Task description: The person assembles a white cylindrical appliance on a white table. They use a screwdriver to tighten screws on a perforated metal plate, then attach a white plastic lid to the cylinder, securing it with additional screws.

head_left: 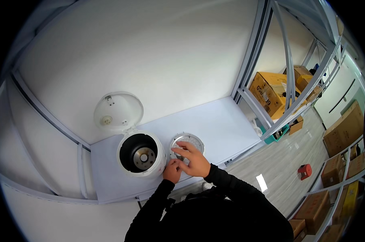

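Observation:
A white rice cooker stands on the table to the left of my hands. Its lid is raised, and the dark cavity shows a round metal heating plate at the bottom. My left hand is beside the cooker's right wall, its fingers closed together; whatever they pinch is too small or hidden to make out. Over the near part of a round silver disc with a clear centre is my right hand. Its fingers are spread apart, and its thumb side meets the left fingertips.
The pale table backs onto a white wall, with metal frame posts at its right. Beyond stand a yellow carton, a teal bin and a red stool. Shelves with brown boxes line the lower right.

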The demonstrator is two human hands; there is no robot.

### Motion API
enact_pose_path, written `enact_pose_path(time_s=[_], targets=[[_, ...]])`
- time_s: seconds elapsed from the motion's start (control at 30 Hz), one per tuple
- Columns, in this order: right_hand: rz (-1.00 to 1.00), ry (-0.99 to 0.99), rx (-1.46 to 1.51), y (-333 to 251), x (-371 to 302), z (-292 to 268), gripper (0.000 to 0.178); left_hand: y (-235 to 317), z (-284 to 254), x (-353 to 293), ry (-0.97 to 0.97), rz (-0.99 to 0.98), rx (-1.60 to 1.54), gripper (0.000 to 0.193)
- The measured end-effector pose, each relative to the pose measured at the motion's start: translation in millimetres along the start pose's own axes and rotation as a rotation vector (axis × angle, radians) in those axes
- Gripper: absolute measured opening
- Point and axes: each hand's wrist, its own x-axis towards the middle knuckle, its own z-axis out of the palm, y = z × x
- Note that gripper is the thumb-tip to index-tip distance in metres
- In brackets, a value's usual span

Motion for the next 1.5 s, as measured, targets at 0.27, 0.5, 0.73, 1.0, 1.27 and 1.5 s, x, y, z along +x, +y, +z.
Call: enact_pose_path(time_s=[0.27, 0.5, 0.73, 1.0, 1.27, 1.5], targets=[[0.055, 0.042, 0.072, -14.0, 3.9, -3.3, 0.047, 5.5, -1.2, -7.8, 0.084, 0.061, -0.026, 0.021], [-0.07, 0.062, -0.174, -22.3, 9.8, -6.0, 0.049, 4.8, 4.7, -3.6, 0.106, 0.054, -0.015, 0.02], [0.001, 0.044, -0.073, -7.7, 3.9, 1.1, 0.052, -3.3, 9.4, -1.7, 0.141, 0.073, -0.028, 0.021], [-0.08, 0.136, -0.01, -9.8, 6.5, -4.6, 0.053, -4.1, 6.2, 7.4, 0.068, -0.035, -0.195, 0.018], [0.019, 0.293, 0.044, 5.0, 14.7, -32.2, 0.049, 10.8, 6.0, -1.4, 0.179, -0.135, -0.246, 0.017], [0.001, 0.307, 0.061, 24.8, 21.9, -54.3, 0.048, 8.6, 14.3, 1.6, 0.271, -0.234, -0.387, 0.019]])
